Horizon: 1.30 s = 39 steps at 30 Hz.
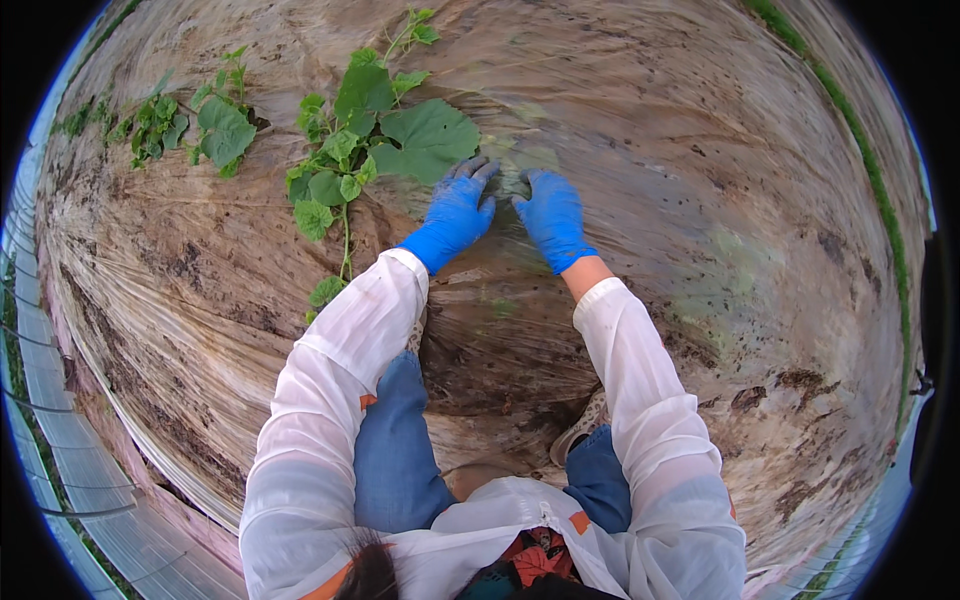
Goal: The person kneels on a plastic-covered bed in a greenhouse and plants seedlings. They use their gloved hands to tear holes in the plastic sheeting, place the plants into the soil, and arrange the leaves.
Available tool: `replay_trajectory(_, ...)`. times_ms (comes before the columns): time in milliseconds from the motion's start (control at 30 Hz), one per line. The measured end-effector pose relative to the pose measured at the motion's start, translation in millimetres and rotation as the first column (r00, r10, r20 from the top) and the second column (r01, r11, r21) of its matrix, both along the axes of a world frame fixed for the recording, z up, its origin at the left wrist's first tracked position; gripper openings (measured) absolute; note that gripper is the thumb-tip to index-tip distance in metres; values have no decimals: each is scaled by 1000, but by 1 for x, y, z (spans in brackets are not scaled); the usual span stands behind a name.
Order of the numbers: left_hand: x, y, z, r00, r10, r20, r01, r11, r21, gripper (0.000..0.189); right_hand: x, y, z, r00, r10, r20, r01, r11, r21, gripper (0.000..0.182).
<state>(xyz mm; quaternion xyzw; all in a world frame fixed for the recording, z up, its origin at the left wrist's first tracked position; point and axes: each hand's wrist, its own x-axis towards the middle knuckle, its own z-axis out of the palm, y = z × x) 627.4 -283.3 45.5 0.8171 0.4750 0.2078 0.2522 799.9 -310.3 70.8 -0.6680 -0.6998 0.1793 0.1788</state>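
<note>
My left hand (pixel 457 210), in a blue glove with soiled fingertips, rests low over a clear plastic film (pixel 510 247) spread on the ground. Its fingers lie just beside the edge of a broad green leaf (pixel 431 139), and its thumb stands apart from them. To the right, my right hand (pixel 553 217) wears a matching glove and touches the film with fingers curled down. The film looks creased and shiny between both hands; whether the right fingers pinch it is hidden. The leaf belongs to a vine plant (pixel 330 184) trailing over the film on the left.
More leafy plants (pixel 225 131) grow farther left. Soil clods (pixel 802 386) dot the film, and pale green patches (pixel 724 277) show through it at right. A strip of grass (pixel 874 161) runs along the right. My patterned shoes (pixel 581 427) stand on the film.
</note>
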Motion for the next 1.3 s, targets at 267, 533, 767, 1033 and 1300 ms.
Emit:
replay_trajectory(267,-18,-3,4,991,2,131,-6,999,32,45,42,-16,5,995,80,63,-79,997,-27,33)
replay_trajectory(533,-5,0,17,996,-21,83,26,998,-56,32,55,-8,20,997,70,12,-69,995,-71,16)
replay_trajectory(767,2,0,19,993,-10,121,18,998,-63,28,59,-15,-5,967,102,233,-112,993,30,13)
replay_trajectory(1033,2,4,27,996,-69,49,71,996,-48,32,61,-21,23,985,174,11,-174,983,61,7)
replay_trajectory(1300,18,15,24,968,-218,-125,238,956,173,21,61,-28,31,969,246,-37,-233,950,209,8)
